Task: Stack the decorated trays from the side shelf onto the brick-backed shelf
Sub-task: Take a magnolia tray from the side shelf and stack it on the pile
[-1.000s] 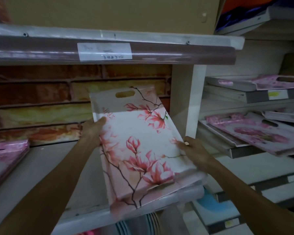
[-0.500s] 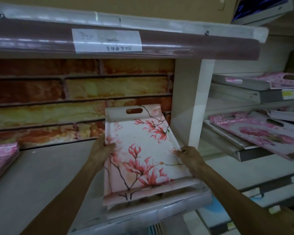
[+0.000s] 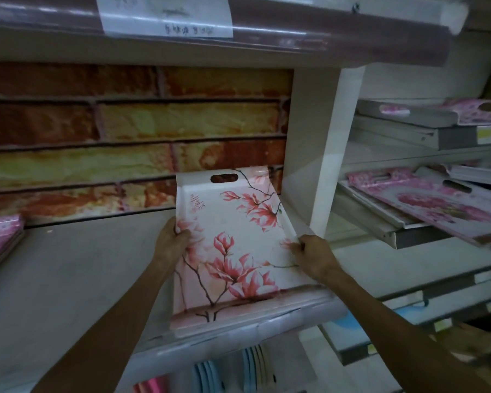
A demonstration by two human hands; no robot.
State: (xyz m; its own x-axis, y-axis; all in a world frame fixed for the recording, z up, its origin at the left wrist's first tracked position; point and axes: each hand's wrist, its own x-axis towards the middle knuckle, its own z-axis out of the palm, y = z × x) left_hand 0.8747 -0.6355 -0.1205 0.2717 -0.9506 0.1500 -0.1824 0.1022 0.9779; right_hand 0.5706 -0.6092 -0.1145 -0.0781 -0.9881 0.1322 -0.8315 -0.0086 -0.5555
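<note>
A white tray painted with pink magnolia branches [image 3: 233,242] lies flat on the brick-backed shelf [image 3: 77,268], its slotted handle end against the brick wall and its right side next to the white upright. My left hand [image 3: 172,241] grips the tray's left rim. My right hand [image 3: 313,255] grips its right rim. The tray's near end reaches the shelf's front lip. More decorated trays in pink florals [image 3: 434,205] rest on the side shelves to the right.
A stack of pink trays [image 3: 0,239] sits at the shelf's far left. The white upright [image 3: 318,154] divides the two shelf units. An upper shelf with a paper label [image 3: 167,15] overhangs. Blue and pink plates [image 3: 210,375] stand below.
Both hands lowered the magnolia tray from a tilted, raised position and pushed it back until it lies flat on the shelf against the brick wall.
</note>
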